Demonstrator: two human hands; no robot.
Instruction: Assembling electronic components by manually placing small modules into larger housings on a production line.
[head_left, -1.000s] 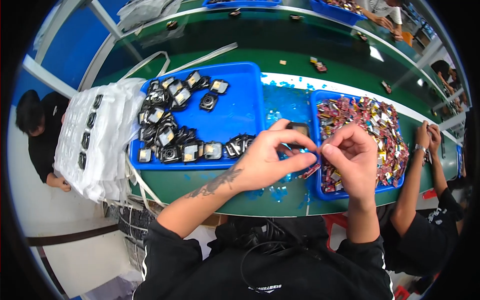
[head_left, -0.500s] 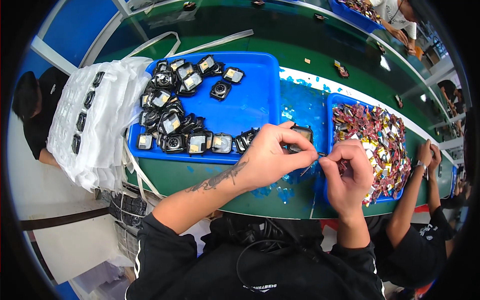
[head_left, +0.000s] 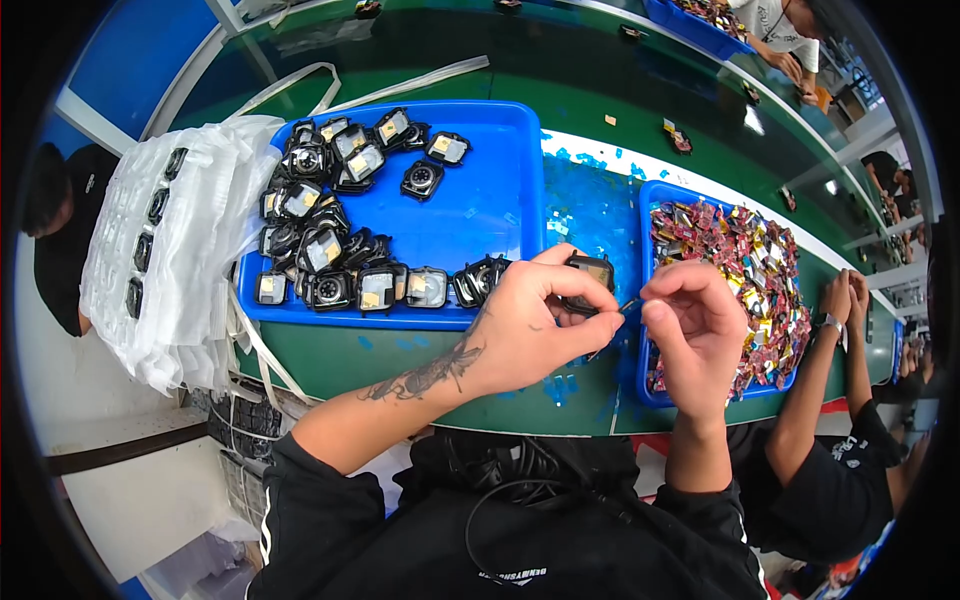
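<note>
My left hand (head_left: 535, 325) grips a small black watch body (head_left: 588, 278) above the green table's near edge. My right hand (head_left: 690, 330) is just to its right, fingertips pinched on a thin strip (head_left: 627, 303) that reaches to the watch body. Behind the hands lies a blue tray (head_left: 500, 190) with several black watch bodies piled on its left and front side. To the right, a second blue tray (head_left: 655, 385) is full of small colourful foil pieces (head_left: 750, 270).
A stack of white plastic blister sheets (head_left: 160, 250) with several watch bodies in them hangs over the table's left end. Another person's hands (head_left: 845, 295) rest at the right by the foil tray. More people sit at the far left and top right. White straps lie on the green table (head_left: 420, 80).
The view has shifted a little. My hands stay together over the table edge; the right fingertips have drawn slightly away from the watch body with the thin strip.
</note>
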